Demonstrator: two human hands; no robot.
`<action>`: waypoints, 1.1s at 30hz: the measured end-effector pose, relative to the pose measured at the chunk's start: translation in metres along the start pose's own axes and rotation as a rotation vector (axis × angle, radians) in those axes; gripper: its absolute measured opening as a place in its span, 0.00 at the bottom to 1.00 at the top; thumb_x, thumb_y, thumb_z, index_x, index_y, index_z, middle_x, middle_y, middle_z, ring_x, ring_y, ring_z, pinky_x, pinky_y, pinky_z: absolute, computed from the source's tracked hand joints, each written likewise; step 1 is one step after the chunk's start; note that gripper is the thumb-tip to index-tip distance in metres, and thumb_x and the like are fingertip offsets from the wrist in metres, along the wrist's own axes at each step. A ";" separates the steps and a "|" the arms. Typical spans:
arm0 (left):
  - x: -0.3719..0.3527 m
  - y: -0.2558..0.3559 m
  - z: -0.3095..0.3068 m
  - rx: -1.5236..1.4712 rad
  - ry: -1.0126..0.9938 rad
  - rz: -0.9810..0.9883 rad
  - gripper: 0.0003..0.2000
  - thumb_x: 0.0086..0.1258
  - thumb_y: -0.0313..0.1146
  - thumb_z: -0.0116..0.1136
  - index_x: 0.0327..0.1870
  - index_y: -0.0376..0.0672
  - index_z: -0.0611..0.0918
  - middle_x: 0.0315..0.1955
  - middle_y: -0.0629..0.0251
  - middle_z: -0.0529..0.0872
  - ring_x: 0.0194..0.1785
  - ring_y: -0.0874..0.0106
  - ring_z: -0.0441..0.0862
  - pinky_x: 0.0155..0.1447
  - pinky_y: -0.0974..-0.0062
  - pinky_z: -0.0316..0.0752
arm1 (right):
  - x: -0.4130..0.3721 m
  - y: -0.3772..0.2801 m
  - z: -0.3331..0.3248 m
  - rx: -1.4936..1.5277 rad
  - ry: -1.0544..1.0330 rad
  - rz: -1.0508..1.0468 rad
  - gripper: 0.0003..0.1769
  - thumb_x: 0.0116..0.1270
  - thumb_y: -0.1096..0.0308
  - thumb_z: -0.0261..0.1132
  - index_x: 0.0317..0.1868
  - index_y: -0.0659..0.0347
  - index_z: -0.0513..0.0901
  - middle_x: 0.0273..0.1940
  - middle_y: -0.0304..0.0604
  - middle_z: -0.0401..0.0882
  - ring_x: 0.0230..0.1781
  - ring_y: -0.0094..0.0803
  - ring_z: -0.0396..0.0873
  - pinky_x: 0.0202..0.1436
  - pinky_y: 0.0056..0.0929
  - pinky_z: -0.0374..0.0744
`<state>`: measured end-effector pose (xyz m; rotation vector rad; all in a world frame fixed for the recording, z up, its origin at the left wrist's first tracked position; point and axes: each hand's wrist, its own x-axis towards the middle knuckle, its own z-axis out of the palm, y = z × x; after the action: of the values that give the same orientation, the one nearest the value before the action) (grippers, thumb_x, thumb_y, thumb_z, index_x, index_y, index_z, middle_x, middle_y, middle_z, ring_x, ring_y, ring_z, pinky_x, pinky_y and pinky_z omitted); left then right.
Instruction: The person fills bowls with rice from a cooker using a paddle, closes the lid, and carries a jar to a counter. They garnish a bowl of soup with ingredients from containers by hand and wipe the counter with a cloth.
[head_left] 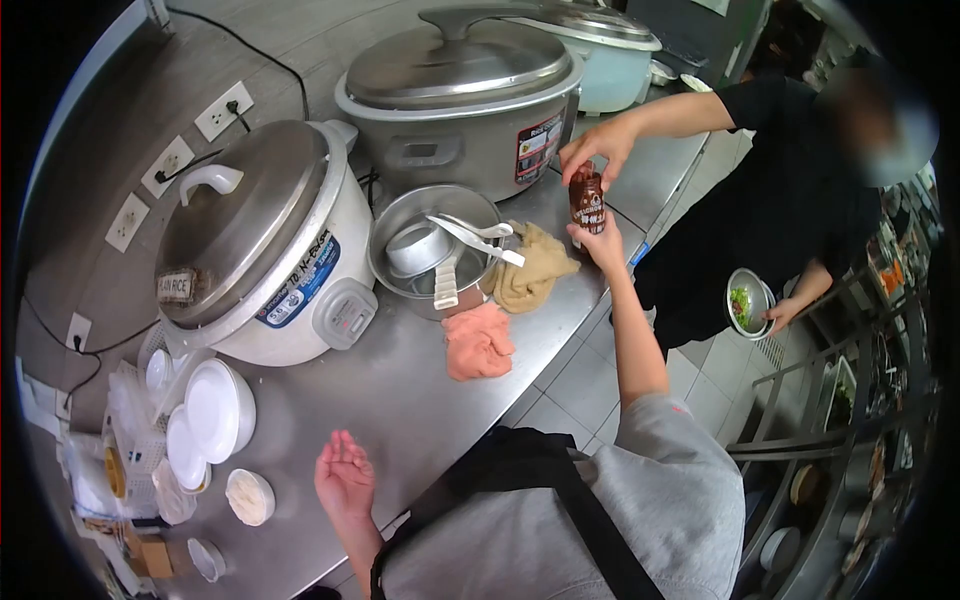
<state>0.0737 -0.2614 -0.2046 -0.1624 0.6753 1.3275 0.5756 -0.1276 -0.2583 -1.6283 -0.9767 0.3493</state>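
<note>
One bottle (587, 205) is near the counter (410, 400); our right hand (602, 244) grips it low, a co-worker's hand (603, 147) high. Our left hand (346, 477) is loose, empty. We read "PLAIN RICE" on a white cooker (270, 240).

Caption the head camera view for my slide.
Right hand and a co-worker's hand meet on a brown bottle near a grey rice cooker.

"PLAIN RICE" on tag (177, 287), white cooker lid (250, 210).
</note>
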 end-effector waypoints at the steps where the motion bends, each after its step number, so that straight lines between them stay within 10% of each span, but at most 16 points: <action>1: -0.002 -0.001 -0.001 -0.017 0.005 0.008 0.11 0.67 0.32 0.44 0.47 0.39 0.72 0.43 0.61 0.78 0.40 0.68 0.78 0.41 0.75 0.78 | -0.012 -0.010 0.001 -0.034 0.031 0.029 0.30 0.42 0.56 0.73 0.42 0.65 0.72 0.32 0.41 0.78 0.27 0.25 0.75 0.31 0.24 0.74; 11: -0.014 -0.026 -0.013 0.074 -0.029 -0.031 0.11 0.67 0.33 0.45 0.47 0.39 0.73 0.42 0.61 0.79 0.39 0.68 0.79 0.40 0.74 0.77 | -0.092 -0.090 -0.023 0.194 -0.028 0.061 0.23 0.45 0.62 0.71 0.39 0.63 0.72 0.30 0.37 0.77 0.26 0.20 0.73 0.26 0.20 0.73; 18: -0.047 -0.045 -0.003 0.624 -0.503 -0.125 0.19 0.66 0.32 0.47 0.58 0.38 0.65 0.51 0.57 0.73 0.48 0.66 0.76 0.49 0.68 0.74 | -0.176 -0.166 -0.033 0.502 -0.393 -0.057 0.34 0.45 0.70 0.71 0.53 0.66 0.67 0.46 0.40 0.73 0.44 0.24 0.72 0.48 0.24 0.71; 22: -0.091 -0.051 -0.008 1.166 -0.558 0.223 0.25 0.63 0.29 0.53 0.60 0.37 0.62 0.55 0.55 0.69 0.56 0.66 0.70 0.57 0.68 0.68 | -0.256 -0.188 0.017 0.589 -0.626 -0.126 0.40 0.42 0.69 0.75 0.56 0.68 0.64 0.49 0.42 0.72 0.48 0.26 0.71 0.52 0.25 0.70; 24: -0.109 -0.045 -0.028 1.379 -0.513 0.721 0.31 0.58 0.27 0.60 0.62 0.36 0.59 0.57 0.56 0.66 0.60 0.66 0.65 0.61 0.69 0.63 | -0.300 -0.216 0.040 0.531 -0.861 -0.046 0.43 0.43 0.67 0.74 0.58 0.68 0.61 0.48 0.43 0.72 0.48 0.26 0.72 0.51 0.25 0.71; 29: -0.190 -0.003 -0.075 1.227 -0.222 0.918 0.35 0.56 0.28 0.62 0.63 0.36 0.55 0.57 0.56 0.67 0.59 0.67 0.67 0.60 0.69 0.64 | -0.439 -0.252 0.091 0.536 -1.208 0.000 0.45 0.45 0.67 0.73 0.61 0.68 0.57 0.50 0.48 0.69 0.50 0.32 0.70 0.53 0.30 0.70; 31: -0.222 0.022 -0.103 1.197 -0.070 0.988 0.35 0.56 0.26 0.62 0.63 0.36 0.55 0.56 0.56 0.68 0.58 0.69 0.68 0.59 0.70 0.66 | -0.487 -0.264 0.098 0.405 -1.159 -0.549 0.50 0.45 0.69 0.71 0.65 0.66 0.49 0.55 0.54 0.62 0.56 0.41 0.65 0.57 0.35 0.67; 33: -0.251 0.049 -0.136 0.923 -0.140 0.860 0.33 0.55 0.24 0.61 0.61 0.36 0.57 0.52 0.58 0.71 0.54 0.72 0.72 0.56 0.72 0.69 | -0.526 -0.273 0.100 0.503 -1.351 -0.593 0.56 0.45 0.70 0.71 0.67 0.63 0.41 0.58 0.57 0.55 0.60 0.47 0.59 0.60 0.39 0.64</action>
<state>-0.0417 -0.5240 -0.1657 1.0608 1.2380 1.6516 0.0759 -0.4518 -0.1799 -0.4204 -2.0587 1.2190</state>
